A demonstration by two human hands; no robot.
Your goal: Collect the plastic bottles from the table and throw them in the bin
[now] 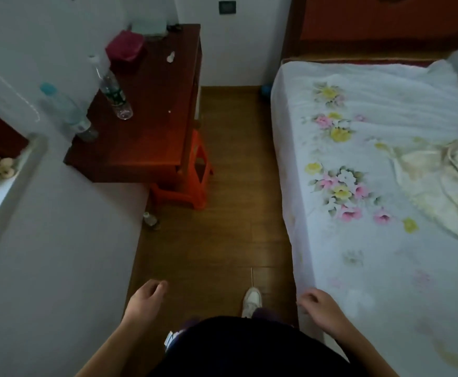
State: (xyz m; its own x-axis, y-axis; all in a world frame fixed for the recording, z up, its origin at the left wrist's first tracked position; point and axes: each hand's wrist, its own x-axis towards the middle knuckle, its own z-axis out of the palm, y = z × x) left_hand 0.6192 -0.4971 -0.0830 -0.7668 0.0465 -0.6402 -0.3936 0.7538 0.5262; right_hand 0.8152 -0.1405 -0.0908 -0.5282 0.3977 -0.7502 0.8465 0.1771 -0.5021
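Left hand (143, 300); clear, green-labelled bottle (115, 95)

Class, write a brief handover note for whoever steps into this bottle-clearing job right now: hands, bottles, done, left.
Left hand: empty, fingers loosely curled.
Right hand: the same.
Green-label bottle and blue-capped bottle both stand on the brown table ahead, toward its left edge.
Done: nothing collected.
Left: take both bottles and bin them; no bin plainly in view.
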